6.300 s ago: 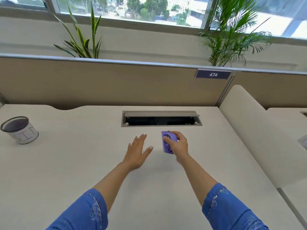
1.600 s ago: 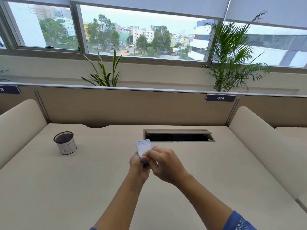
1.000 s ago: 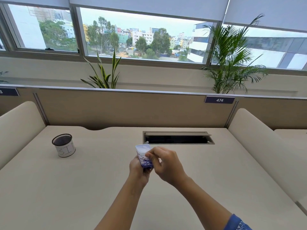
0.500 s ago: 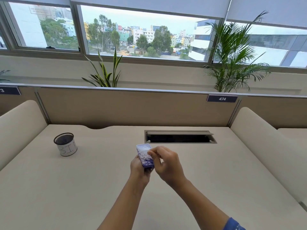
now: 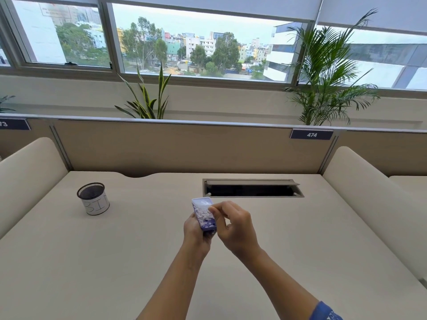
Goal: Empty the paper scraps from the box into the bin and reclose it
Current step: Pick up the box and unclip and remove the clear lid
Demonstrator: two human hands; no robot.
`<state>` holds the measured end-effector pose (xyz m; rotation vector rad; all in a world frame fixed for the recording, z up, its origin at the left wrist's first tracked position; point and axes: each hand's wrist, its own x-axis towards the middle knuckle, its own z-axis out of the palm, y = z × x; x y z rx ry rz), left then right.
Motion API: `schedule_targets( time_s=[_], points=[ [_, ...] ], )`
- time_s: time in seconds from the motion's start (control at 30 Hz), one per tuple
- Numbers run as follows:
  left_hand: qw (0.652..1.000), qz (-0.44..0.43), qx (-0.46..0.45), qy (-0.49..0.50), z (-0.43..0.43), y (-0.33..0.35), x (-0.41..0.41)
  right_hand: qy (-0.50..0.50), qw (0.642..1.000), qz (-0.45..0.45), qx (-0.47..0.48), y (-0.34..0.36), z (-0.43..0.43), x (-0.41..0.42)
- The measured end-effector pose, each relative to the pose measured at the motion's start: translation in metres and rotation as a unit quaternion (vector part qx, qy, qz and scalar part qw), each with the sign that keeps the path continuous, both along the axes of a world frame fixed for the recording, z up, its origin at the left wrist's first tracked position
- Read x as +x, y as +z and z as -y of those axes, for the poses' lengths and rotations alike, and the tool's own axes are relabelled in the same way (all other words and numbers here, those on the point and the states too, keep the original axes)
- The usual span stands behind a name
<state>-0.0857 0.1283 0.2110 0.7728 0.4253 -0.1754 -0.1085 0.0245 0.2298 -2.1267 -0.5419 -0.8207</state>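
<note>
While the left hand wraps its grip around the open purple box, the right hand pinches its edge above the surface.

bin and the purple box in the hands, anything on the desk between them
Nothing: in the head view the desk between the bin and the purple box held in both hands is bare.

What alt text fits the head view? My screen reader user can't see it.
Above a beige desk, the left hand holds a small purple box of paper scraps while the right hand pinches its edge. A mesh bin stands far left.
</note>
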Motion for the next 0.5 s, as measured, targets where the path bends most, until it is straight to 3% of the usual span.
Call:
schedule_targets(
  time_s=[0.5],
  points=[
    [1.0,0.021,-0.014,-0.014,-0.0065,0.0002,-0.0017,0.042,0.998,0.017,-0.038,0.0049,0.0021,-0.0077]
  ],
)
